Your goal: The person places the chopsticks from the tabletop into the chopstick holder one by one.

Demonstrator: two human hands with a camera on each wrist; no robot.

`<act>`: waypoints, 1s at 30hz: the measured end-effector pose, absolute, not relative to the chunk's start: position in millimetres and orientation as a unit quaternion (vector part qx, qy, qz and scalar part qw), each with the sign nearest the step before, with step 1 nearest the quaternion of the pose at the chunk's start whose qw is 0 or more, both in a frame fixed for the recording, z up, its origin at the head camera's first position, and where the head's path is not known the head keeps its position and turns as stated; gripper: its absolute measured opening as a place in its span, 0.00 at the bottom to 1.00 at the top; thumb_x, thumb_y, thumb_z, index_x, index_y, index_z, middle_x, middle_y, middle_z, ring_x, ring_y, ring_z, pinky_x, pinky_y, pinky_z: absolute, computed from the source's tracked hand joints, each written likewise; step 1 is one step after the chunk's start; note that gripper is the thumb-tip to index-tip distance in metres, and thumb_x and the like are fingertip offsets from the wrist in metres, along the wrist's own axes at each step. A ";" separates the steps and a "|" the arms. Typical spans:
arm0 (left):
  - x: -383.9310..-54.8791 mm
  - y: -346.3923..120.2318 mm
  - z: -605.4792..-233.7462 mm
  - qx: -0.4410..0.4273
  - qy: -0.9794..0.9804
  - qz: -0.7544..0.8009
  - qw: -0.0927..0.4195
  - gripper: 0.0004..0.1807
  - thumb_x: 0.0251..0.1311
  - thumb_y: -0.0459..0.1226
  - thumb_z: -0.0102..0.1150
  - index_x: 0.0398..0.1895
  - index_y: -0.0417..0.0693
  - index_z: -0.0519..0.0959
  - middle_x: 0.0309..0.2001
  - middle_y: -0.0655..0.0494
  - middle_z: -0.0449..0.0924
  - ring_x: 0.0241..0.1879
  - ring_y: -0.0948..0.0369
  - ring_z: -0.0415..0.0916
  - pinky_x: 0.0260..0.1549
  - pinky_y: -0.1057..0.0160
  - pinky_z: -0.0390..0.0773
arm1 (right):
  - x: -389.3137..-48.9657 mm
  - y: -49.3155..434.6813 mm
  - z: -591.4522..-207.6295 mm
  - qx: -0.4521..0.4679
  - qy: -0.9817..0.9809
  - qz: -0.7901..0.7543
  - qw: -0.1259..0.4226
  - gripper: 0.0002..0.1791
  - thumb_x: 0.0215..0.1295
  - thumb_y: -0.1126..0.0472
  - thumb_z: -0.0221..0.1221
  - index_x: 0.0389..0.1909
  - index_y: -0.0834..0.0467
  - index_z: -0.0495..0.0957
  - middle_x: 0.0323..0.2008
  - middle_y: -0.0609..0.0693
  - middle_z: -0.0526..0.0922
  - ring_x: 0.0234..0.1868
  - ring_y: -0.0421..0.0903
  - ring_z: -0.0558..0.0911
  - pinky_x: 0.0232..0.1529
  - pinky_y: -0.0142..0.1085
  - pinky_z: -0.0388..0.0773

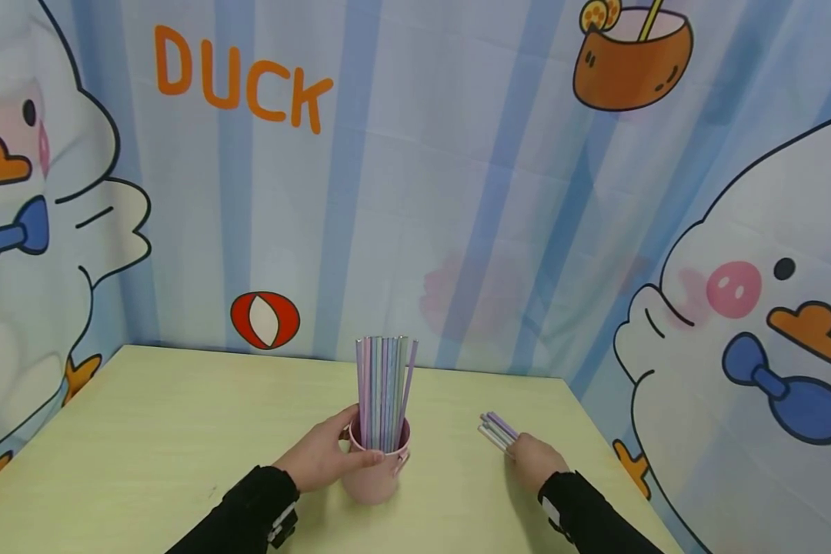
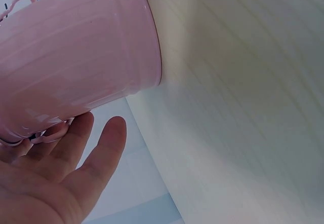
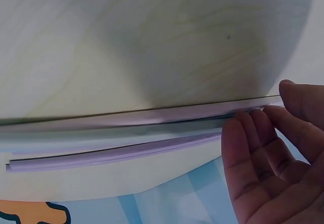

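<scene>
A pink bucket-shaped cup (image 1: 370, 488) with small side handles stands upright on the table. Thin pastel straws (image 1: 384, 392) in purple, pink, blue and pale green fill it. My left hand (image 1: 325, 459) grips the cup at its rim, thumb across the near side. In the left wrist view, fingers of that hand (image 2: 61, 178) lie along the cup wall (image 2: 81, 51) by a handle. Off to the right, low over the table, my right hand (image 1: 536, 462) holds a few loose straws (image 1: 498, 431). The right wrist view shows its fingertips (image 3: 235, 138) on the ends of these straws (image 3: 126, 135).
The pale yellow wooden table (image 1: 201, 431) ends at a blue striped curtain (image 1: 415, 192) printed with ducks and an orange word. The curtain hangs along the back and both sides. Black sleeves (image 1: 249, 500) with wrist straps cover both forearms.
</scene>
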State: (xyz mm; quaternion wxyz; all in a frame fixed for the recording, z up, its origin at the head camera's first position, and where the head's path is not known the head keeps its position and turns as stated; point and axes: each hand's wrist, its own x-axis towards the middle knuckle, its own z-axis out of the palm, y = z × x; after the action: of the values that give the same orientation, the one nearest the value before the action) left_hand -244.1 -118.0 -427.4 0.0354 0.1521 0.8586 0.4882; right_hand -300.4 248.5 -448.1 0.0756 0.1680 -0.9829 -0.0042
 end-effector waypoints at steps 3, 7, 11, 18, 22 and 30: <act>-244.1 -117.7 -427.1 0.153 0.859 0.488 0.034 0.52 0.49 0.59 0.68 0.76 0.52 0.58 0.68 0.48 0.68 0.60 0.44 0.68 0.57 0.36 0.70 | -300.9 249.2 -451.2 0.168 -0.982 -0.009 0.086 0.04 0.62 0.67 0.62 0.29 0.64 0.81 0.26 0.55 0.77 0.22 0.47 0.76 0.25 0.43 0.77; -244.4 -117.6 -426.6 0.152 0.858 0.489 0.033 0.51 0.50 0.58 0.68 0.76 0.53 0.58 0.67 0.49 0.68 0.60 0.45 0.68 0.57 0.36 0.70 | -302.1 250.7 -454.6 0.172 -0.980 -0.021 0.094 0.05 0.62 0.67 0.62 0.27 0.63 0.81 0.26 0.56 0.77 0.23 0.49 0.78 0.26 0.45 0.79; -244.8 -117.8 -426.2 0.152 0.858 0.489 0.033 0.52 0.49 0.59 0.67 0.76 0.53 0.58 0.67 0.49 0.68 0.60 0.45 0.68 0.57 0.36 0.70 | -302.4 251.2 -455.2 0.176 -0.979 -0.031 0.101 0.05 0.61 0.67 0.62 0.27 0.64 0.80 0.25 0.56 0.76 0.22 0.49 0.77 0.26 0.46 0.79; -244.3 -117.9 -424.0 0.149 0.858 0.491 0.035 0.53 0.47 0.61 0.67 0.76 0.54 0.57 0.68 0.49 0.68 0.60 0.45 0.68 0.57 0.36 0.70 | -304.3 249.7 -455.3 0.170 -0.979 -0.019 0.108 0.05 0.58 0.66 0.66 0.30 0.64 0.80 0.27 0.56 0.78 0.25 0.50 0.80 0.27 0.46 0.80; -244.3 -118.0 -423.7 0.147 0.858 0.491 0.036 0.52 0.48 0.59 0.68 0.76 0.54 0.57 0.68 0.49 0.67 0.61 0.44 0.68 0.57 0.36 0.70 | -304.0 247.7 -453.7 0.185 -0.978 -0.017 0.098 0.07 0.59 0.65 0.65 0.23 0.57 0.81 0.24 0.52 0.77 0.23 0.46 0.76 0.27 0.41 0.78; -244.6 -118.5 -425.6 0.148 0.860 0.487 0.033 0.52 0.49 0.59 0.68 0.76 0.52 0.58 0.68 0.48 0.68 0.61 0.43 0.67 0.58 0.35 0.69 | -303.5 239.1 -453.7 0.179 -0.980 0.010 0.089 0.07 0.58 0.61 0.67 0.21 0.54 0.84 0.19 0.45 0.78 0.19 0.41 0.70 0.25 0.38 0.73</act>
State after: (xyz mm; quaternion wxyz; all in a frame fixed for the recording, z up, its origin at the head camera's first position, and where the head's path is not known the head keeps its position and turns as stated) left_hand -244.6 -118.5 -425.6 0.0334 0.1478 0.8600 0.4873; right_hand -303.5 239.1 -453.7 0.0887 0.1789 -0.9798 0.0097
